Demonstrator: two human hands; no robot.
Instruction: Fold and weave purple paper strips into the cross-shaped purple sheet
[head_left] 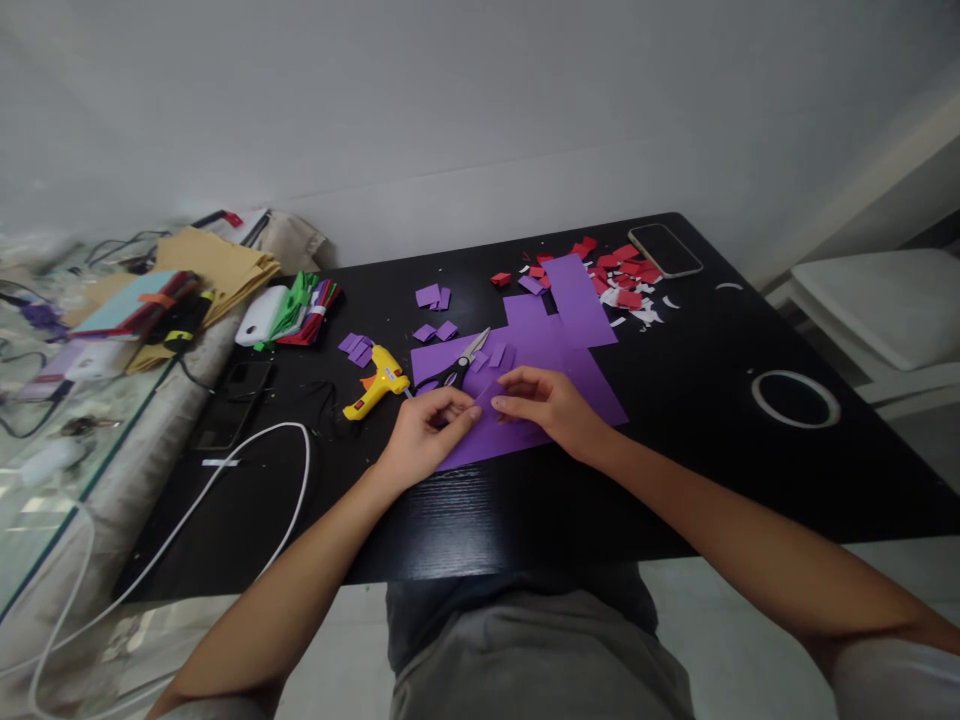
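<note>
Between my two hands is a small purple paper piece (487, 396), over large purple sheets (592, 385) on the black table. My left hand (431, 430) pinches its left side between thumb and fingers. My right hand (546, 405) has its thumb and fingers closed at the piece's right side. Just beyond my hands, black-handled scissors (466, 362) lie with their tips toward the back right. A yellow glue gun (379, 384) rests left of the scissors. Small purple pieces (358, 348) lie in groups near the glue gun and farther back.
Red and white scraps (626, 280) are scattered at the back right, beside a phone (665, 249). A tape roll (795, 398) lies at the right. At the left are a dark phone (234, 405), a white cable (306, 460) and bundled coloured strips (296, 308).
</note>
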